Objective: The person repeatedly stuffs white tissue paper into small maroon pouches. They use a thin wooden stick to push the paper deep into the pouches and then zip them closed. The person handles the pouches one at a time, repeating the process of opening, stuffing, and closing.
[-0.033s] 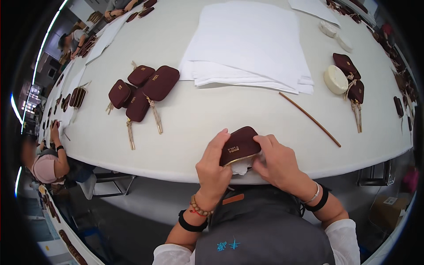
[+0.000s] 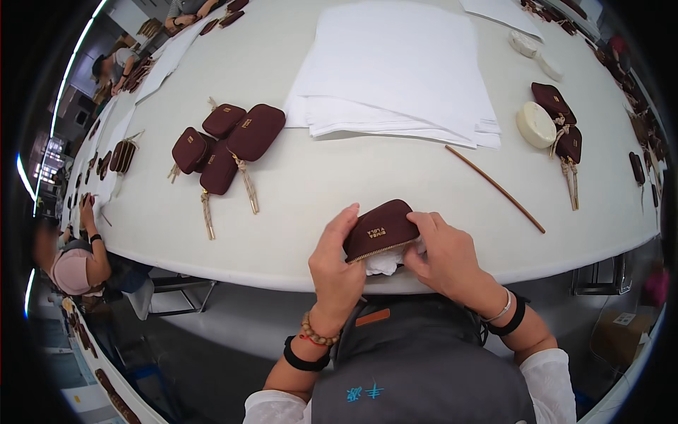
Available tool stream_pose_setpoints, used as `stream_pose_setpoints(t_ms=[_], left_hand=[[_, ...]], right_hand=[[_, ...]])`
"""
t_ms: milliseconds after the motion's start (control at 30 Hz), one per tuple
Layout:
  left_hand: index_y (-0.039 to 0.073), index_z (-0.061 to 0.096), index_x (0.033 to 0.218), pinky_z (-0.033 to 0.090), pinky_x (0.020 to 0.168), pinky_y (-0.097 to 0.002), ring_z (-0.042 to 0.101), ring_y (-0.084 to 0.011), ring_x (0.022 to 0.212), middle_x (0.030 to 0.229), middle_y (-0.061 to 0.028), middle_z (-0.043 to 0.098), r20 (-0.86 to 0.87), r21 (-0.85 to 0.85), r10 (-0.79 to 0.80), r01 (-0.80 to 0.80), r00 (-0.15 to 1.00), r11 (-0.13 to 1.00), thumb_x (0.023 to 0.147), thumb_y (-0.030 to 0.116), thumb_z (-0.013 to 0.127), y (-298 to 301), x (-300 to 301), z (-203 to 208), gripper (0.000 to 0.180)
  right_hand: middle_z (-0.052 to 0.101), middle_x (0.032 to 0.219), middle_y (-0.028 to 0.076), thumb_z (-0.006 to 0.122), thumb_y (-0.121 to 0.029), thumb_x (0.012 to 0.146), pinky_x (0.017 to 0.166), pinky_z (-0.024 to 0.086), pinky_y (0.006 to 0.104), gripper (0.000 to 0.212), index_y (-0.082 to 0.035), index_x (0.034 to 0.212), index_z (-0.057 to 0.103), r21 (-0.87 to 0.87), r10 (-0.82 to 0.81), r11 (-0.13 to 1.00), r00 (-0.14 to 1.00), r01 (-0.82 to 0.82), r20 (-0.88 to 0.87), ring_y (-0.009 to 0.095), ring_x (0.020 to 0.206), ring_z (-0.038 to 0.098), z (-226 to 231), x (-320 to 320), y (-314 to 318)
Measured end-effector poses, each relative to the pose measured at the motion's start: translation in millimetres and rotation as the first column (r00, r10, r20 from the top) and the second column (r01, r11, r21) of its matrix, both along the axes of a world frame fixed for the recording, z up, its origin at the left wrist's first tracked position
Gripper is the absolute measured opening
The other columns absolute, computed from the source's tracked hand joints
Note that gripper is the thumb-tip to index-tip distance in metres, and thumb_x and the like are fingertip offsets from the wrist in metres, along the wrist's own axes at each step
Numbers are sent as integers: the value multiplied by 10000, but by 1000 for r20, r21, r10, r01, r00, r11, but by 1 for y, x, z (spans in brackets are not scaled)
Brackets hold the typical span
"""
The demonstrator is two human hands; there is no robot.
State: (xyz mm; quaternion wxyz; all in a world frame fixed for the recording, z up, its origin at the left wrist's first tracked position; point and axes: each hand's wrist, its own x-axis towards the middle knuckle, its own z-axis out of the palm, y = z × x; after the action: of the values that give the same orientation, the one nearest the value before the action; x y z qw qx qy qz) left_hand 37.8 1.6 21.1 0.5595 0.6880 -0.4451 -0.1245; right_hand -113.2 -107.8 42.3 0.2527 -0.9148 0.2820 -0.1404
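A small burgundy zip pouch (image 2: 382,227) is held between both hands at the table's near edge. Its gold-toothed zipper side faces me and is unzipped. White crumpled stuffing, perhaps paper (image 2: 385,262), shows in the opening. My left hand (image 2: 336,256) grips the pouch's left end, thumb and fingers around it. At the other end, my right hand (image 2: 446,256) pinches the right corner, with its thumb by the white stuffing. The pouch's underside and some fingertips are hidden.
Several burgundy pouches (image 2: 220,166) with beige tassels lie to the left. A stack of white sheets (image 2: 395,78) is at the far middle. On the right are a thin brown stick (image 2: 494,188), a cream tape roll (image 2: 536,125) and more pouches (image 2: 551,101). Other people sit along the left.
The pouch has shifted slightly left and its face has tilted more toward view. A little more white stuffing shows under the zipper. My left hand has moved slightly left with it.
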Motion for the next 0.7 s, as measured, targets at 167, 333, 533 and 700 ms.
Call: stream_pose_setpoints(t_ms=[167, 333, 533, 700], left_hand=[[5, 421, 1378, 396, 1074, -342, 450, -261, 1309, 1426, -159, 444, -110, 165, -160, 176, 981, 970, 749, -110, 648, 6, 11, -3, 678], [15, 414, 1392, 414, 1053, -358, 471, -296, 1297, 1430, -188, 439, -9, 242, -171, 168, 985, 956, 712, -70, 653, 4, 6, 4, 725], [33, 541, 1292, 463, 993, -385, 563, -348, 1189, 1283, -206, 574, 359, 178, -11, -57, 933, 982, 748, -119, 550, 1, -3, -7, 565], [4, 633, 1137, 481, 945, -340, 618, -286, 1091, 1137, -146, 652, 69, 93, -37, 30, 997, 995, 747, -142, 520, -4, 6, 0, 432]], right_hand=[[551, 1111, 134, 699, -122, 698, 594, 527, 333, 391, -20, 1047, 553, -284, 77, 957, 997, -65, 32, 235, 869, 615, 9, 10, -5], [542, 1033, 143, 660, -71, 687, 554, 516, 299, 317, 0, 971, 537, -471, 227, 861, 974, -192, 18, 218, 881, 604, -6, 23, -10], [534, 980, 149, 709, -63, 659, 552, 521, 305, 377, 7, 983, 529, -287, 189, 945, 978, -157, 88, 227, 813, 626, 6, 18, -13], [555, 1009, 136, 725, -71, 678, 550, 518, 351, 382, -1, 1001, 532, -196, 190, 967, 972, -161, 138, 255, 755, 637, 8, 12, -12]])
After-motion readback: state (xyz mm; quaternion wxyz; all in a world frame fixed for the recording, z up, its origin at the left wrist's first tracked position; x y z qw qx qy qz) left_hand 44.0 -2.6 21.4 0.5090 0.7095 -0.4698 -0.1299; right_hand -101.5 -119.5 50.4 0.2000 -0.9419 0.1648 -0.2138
